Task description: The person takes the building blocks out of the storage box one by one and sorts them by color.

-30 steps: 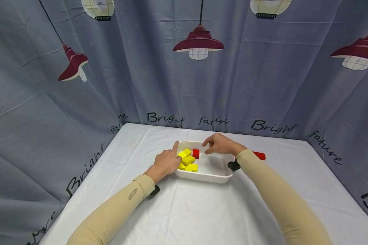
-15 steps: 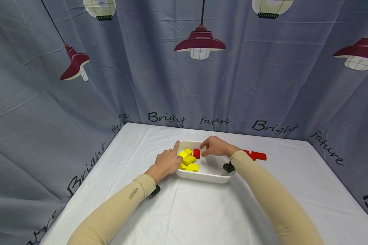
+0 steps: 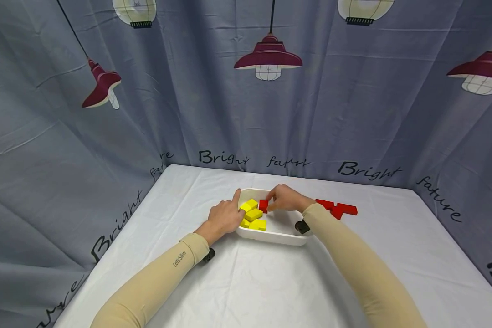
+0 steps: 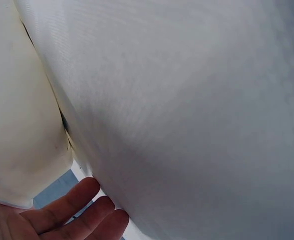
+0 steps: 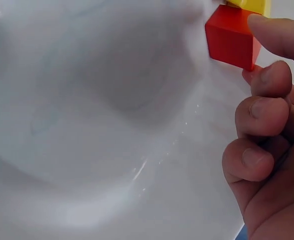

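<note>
A white tray (image 3: 276, 237) stands on the cloth-covered table. My left hand (image 3: 223, 216) grips its left end, index finger stretched along the rim, thumb inside. In the left wrist view the other fingers (image 4: 71, 212) extend below the pale tray wall. My right hand (image 3: 288, 198) reaches into the tray and pinches a red block (image 3: 263, 206) between thumb and index finger. Up close in the right wrist view, the thumb lies on one face of the red block (image 5: 232, 40), the remaining fingers curled. Several yellow blocks (image 3: 253, 215) lie piled at the tray's left end.
Beyond the right forearm, several red blocks (image 3: 346, 209) lie on the white tablecloth (image 3: 246, 282), right of the tray. A grey-blue curtain (image 3: 213, 114) printed with lamps hangs behind and along the sides of the table.
My right hand has moved left and slightly down inside the tray to the red block, and its fingers have closed on it. My left hand stays on the tray's left end.
</note>
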Demonstrator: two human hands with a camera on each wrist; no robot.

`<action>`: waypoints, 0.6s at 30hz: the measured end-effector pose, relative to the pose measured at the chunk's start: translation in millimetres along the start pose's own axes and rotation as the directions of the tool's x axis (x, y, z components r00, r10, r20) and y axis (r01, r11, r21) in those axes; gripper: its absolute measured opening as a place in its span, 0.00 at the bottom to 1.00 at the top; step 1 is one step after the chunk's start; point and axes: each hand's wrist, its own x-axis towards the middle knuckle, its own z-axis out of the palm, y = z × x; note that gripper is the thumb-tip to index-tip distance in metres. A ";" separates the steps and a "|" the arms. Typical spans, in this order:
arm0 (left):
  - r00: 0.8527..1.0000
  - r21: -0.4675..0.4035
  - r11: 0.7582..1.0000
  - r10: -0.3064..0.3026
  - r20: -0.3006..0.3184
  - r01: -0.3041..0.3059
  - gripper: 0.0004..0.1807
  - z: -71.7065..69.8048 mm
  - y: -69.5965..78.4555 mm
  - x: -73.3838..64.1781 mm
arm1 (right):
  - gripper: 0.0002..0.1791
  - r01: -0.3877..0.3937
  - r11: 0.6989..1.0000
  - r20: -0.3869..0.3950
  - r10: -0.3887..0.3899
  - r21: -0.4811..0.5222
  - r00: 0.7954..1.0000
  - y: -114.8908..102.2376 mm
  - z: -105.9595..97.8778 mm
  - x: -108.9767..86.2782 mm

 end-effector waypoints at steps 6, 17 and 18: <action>1.000 -0.001 1.000 0.006 -0.007 -0.006 0.40 0.7 -0.5 0.3 | 0.13 -0.007 1.000 -0.031 0.006 -0.031 1.000 -0.5 3.4 1.9; 1.000 0.002 1.000 -0.001 -0.001 0.001 0.40 -1.6 0.6 -2.4 | 0.08 -0.004 0.997 -0.037 0.001 -0.076 0.999 -3.4 2.9 -0.5; 1.000 0.003 1.000 -0.003 0.000 0.003 0.40 -1.7 0.7 -2.4 | 0.08 -0.003 0.997 -0.036 0.000 -0.078 0.999 -3.4 2.2 -0.9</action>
